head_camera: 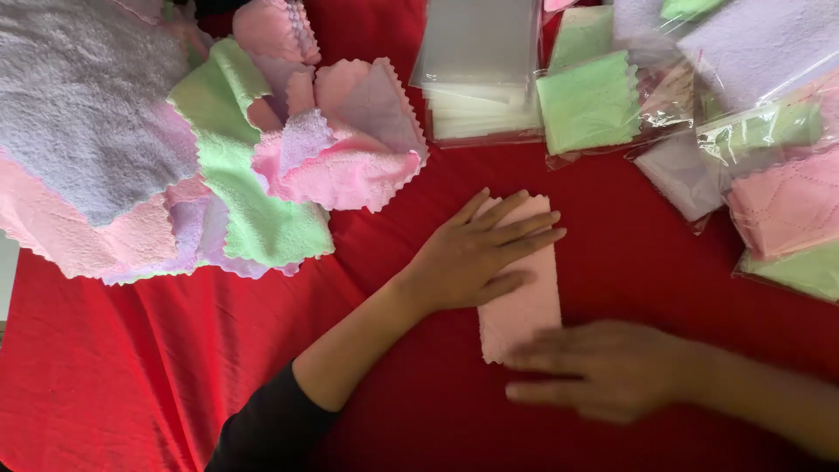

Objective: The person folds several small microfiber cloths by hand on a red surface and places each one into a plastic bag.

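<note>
Folded pink cloth [521, 297] lies mid-worktop [131, 376] on red fabric; left hand [476, 253] presses flat on it, right hand [603, 367], open and blurred, touches its lower edge. Smoothing works best keeping edges aligned, judging from the fold.

Bright, even light; faint shadows, plastic glare, motion-blurred right hand [603, 367].

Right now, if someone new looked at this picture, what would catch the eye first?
First comes the bright red cloth covering the whole surface. At its middle, the left hand lies flat on a folded pink towel, while the right hand, blurred, touches the towel's near end. Next, a loose heap of pastel towels fills the upper left, and bagged towels crowd the upper right beside a stack of clear bags.
</note>
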